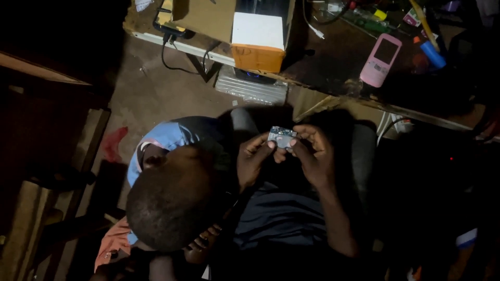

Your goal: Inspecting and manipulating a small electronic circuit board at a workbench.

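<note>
- Both hands pinch one small circuit board point(282, 137) over the lap: left hand point(253, 158) grips its left edge, right hand point(312, 153) its right edge and top.
- Board detail too small and dim to read.
- Another person's head point(169, 200) sits close left, covering the wearer's left forearm.
- Pink phone point(380, 60) and orange-white box point(259, 41) lie on the workbench point(323, 62) beyond; everything lower right is in darkness.

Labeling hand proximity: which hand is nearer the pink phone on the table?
Right. The right hand grips the small circuit board on the side below the pink phone; the left hand holds the board's far side, further away.
</note>
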